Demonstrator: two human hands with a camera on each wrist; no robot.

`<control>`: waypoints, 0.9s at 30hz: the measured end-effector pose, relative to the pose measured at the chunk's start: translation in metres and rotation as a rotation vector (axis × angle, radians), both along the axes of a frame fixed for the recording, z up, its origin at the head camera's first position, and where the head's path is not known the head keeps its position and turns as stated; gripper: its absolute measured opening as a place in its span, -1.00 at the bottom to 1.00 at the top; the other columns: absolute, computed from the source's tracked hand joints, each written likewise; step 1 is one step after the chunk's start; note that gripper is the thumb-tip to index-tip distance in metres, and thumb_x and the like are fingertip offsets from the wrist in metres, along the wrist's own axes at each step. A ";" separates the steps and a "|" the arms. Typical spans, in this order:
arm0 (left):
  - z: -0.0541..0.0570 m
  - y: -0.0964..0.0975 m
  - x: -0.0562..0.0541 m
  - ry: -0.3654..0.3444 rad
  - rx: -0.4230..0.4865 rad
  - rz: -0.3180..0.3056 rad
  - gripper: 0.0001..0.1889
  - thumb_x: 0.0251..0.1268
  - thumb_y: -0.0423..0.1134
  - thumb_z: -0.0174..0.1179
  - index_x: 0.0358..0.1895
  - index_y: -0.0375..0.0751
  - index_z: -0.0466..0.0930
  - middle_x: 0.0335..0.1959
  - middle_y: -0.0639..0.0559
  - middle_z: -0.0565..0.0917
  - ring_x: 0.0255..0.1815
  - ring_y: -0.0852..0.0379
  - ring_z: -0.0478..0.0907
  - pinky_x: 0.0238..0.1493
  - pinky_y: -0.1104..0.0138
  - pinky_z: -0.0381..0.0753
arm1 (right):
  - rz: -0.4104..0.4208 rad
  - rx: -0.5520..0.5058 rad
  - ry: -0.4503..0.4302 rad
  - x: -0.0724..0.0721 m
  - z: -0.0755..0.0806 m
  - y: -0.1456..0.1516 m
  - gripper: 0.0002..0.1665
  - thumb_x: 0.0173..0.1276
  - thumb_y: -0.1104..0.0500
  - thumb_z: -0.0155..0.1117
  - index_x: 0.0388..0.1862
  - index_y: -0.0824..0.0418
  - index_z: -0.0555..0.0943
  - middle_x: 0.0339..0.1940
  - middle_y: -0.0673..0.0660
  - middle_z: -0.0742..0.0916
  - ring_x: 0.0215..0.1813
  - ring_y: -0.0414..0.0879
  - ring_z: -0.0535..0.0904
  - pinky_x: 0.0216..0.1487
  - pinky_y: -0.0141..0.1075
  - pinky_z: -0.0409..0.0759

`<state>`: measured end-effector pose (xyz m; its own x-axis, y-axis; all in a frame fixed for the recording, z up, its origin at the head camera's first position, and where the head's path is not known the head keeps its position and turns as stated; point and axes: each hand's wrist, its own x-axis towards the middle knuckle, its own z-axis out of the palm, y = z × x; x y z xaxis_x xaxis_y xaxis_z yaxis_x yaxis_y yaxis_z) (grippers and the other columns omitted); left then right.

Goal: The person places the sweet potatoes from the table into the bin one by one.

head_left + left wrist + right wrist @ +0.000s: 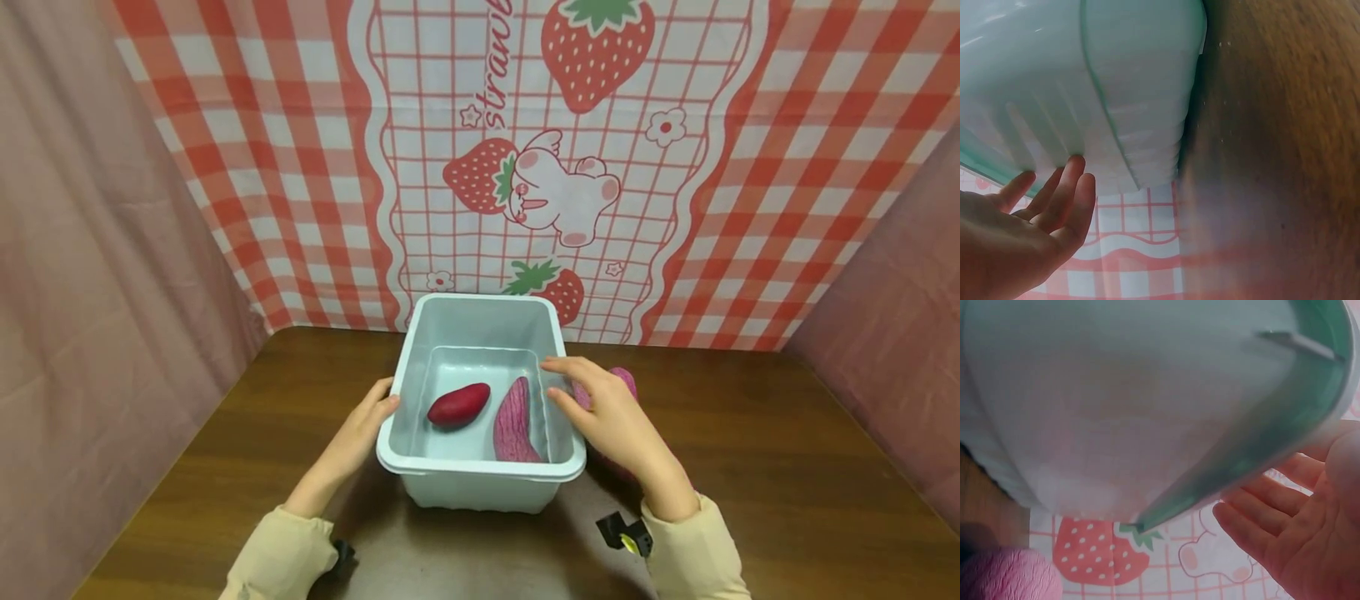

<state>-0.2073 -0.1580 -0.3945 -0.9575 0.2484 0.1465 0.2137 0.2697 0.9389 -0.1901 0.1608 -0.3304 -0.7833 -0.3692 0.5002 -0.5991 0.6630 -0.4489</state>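
A pale blue-grey plastic tub (480, 492) stands on the table. Inside it, a smooth dark red sweet potato (458, 406) lies left, and a curved, streaked purple-pink vegetable (513, 425) lies right. My left hand (352, 442) is at the tub's left side; in the left wrist view its fingertips (1075, 164) touch or nearly touch the outer wall. At the right rim is my right hand (611, 417), its fingers spread and holding nothing. Whether it touches the rim I cannot tell. Partly hidden behind it are purple-pink wrinkled pieces (624, 380); one rounded end (1010, 575) shows in the right wrist view.
The brown wooden table (750, 433) extends to both sides of the tub. Behind it hangs a red-and-white checked cloth (300, 167) with strawberry prints. Pink drapes (97, 250) flank the table.
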 end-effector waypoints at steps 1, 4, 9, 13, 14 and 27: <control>0.000 0.000 0.000 -0.002 0.000 0.001 -0.57 0.40 -0.10 -0.21 0.25 -0.18 0.22 0.13 -0.25 0.42 0.04 -0.09 0.43 0.03 0.19 0.40 | -0.003 -0.005 0.001 0.000 -0.001 0.002 -0.59 0.21 0.20 0.24 0.07 0.19 0.52 0.04 0.07 0.61 0.12 -0.06 0.50 0.08 -0.10 0.45; -0.001 0.000 0.001 -0.003 0.004 -0.003 -0.57 0.40 -0.10 -0.21 0.25 -0.19 0.22 0.13 -0.26 0.41 0.04 -0.09 0.43 0.03 0.20 0.40 | -0.020 0.003 -0.008 -0.001 -0.003 0.008 -0.58 0.23 0.18 0.23 0.09 0.18 0.50 0.05 0.07 0.61 0.12 -0.05 0.48 0.11 -0.09 0.42; 0.001 0.000 0.000 0.000 0.004 -0.011 -0.56 0.40 -0.09 -0.21 0.26 -0.17 0.21 0.15 -0.24 0.40 0.06 -0.08 0.42 0.04 0.19 0.40 | -0.047 0.025 -0.013 -0.002 -0.003 0.016 -0.56 0.24 0.16 0.21 0.12 0.19 0.48 0.06 0.11 0.60 0.13 0.01 0.47 0.12 -0.03 0.39; 0.000 0.000 0.000 -0.002 0.012 -0.015 -0.56 0.40 -0.09 -0.21 0.26 -0.16 0.21 0.15 -0.25 0.40 0.04 -0.08 0.43 0.01 0.22 0.42 | -0.075 0.026 -0.033 -0.002 -0.001 0.020 -0.53 0.24 0.14 0.21 0.14 0.18 0.47 0.08 0.11 0.60 0.15 0.02 0.47 0.13 -0.02 0.38; 0.001 0.000 -0.001 0.000 0.013 -0.016 -0.56 0.40 -0.09 -0.20 0.26 -0.17 0.22 0.15 -0.25 0.40 0.04 -0.08 0.43 0.01 0.23 0.42 | -0.079 0.024 -0.039 -0.002 -0.001 0.021 -0.53 0.24 0.14 0.21 0.15 0.18 0.47 0.08 0.11 0.60 0.15 0.02 0.46 0.14 -0.02 0.38; 0.000 0.000 -0.002 0.005 0.032 -0.022 -0.56 0.39 -0.10 -0.23 0.25 -0.19 0.20 0.13 -0.29 0.39 0.03 -0.14 0.43 -0.03 0.27 0.43 | -0.099 0.069 -0.112 -0.007 0.000 0.036 -0.47 0.26 0.10 0.19 0.20 0.21 0.40 0.15 0.15 0.54 0.21 0.06 0.40 0.18 0.03 0.32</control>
<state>-0.2092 -0.1575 -0.3948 -0.9511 0.2647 0.1593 0.2239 0.2351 0.9458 -0.1973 0.1972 -0.3303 -0.8671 -0.3174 0.3838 -0.4778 0.7478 -0.4610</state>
